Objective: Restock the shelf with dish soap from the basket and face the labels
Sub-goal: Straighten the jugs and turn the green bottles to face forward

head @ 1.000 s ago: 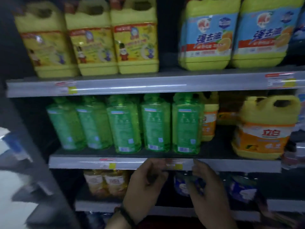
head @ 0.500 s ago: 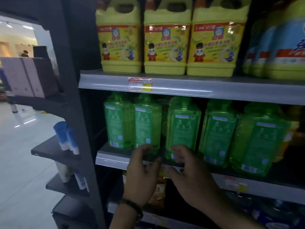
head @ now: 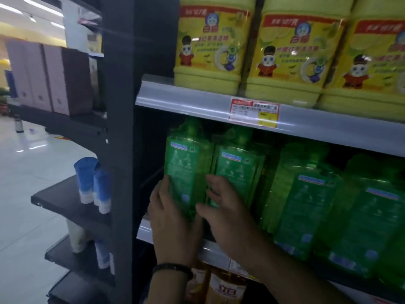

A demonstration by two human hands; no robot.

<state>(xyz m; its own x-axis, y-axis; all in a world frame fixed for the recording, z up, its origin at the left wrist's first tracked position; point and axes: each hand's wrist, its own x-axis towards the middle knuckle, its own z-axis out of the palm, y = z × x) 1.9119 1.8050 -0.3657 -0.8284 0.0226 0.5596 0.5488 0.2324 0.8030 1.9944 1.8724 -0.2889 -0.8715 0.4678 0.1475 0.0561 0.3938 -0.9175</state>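
While both hands clasp the leftmost green dish soap bottle low | left hand, right hand flank it | likely heavy, slick plastic; grip sides, turn label outward.

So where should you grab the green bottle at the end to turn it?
Probably the flat lower body of the leftmost green bottle, from the front, one hand on each narrow edge. The left hand and right hand already sit there. The neck is tucked under the upper shelf.
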